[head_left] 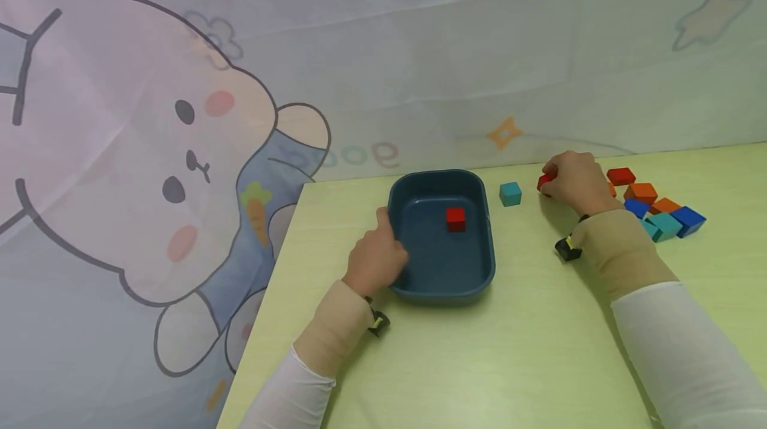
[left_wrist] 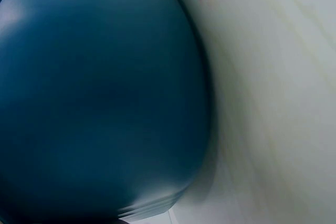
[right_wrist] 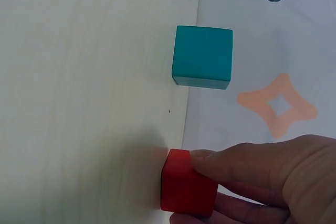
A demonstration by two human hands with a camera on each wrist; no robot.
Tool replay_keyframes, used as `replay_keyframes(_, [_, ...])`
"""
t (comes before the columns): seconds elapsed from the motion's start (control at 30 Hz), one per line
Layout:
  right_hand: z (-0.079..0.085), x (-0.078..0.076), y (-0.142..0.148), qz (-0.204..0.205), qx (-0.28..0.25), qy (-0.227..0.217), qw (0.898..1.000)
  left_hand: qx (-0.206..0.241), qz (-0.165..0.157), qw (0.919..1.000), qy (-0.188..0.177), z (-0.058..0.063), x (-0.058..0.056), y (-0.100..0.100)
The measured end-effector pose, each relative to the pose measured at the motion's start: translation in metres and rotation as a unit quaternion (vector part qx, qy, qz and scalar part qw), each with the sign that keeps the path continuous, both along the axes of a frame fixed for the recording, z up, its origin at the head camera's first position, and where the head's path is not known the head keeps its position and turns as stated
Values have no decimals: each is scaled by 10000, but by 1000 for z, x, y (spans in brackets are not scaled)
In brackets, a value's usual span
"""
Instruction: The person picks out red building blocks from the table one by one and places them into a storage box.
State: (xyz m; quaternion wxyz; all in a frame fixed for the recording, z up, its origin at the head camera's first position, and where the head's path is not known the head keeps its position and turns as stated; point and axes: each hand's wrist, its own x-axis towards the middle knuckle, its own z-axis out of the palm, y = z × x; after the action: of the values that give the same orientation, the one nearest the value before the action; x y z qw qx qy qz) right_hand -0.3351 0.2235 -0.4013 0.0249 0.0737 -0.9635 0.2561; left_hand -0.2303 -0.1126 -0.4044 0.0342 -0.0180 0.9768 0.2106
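Note:
In the head view my right hand pinches a red block near the table's back edge. The right wrist view shows the thumb on one face of this red block and fingers on the opposite side. Left of it stands a teal cube. My left hand holds the left side of a dark blue bin, index finger along the outside and thumb at the rim. Inside the bin lies a red cube. The bin's wall fills much of the left wrist view.
To the right of my right hand several blocks lie grouped: a red block, an orange block, a teal block and a blue block among them. A printed cloth hangs behind the pale table.

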Motion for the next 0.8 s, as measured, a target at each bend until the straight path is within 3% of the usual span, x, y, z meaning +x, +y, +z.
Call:
replay_keyframes(0.57, [22, 10, -15, 83, -170, 464, 9987, 14, -49, 10000, 69, -1, 0, 1])
replay_keyframes(0.8, [41, 23, -26, 345, -334, 752, 9960, -36, -43, 10000, 75, -1, 0, 1])
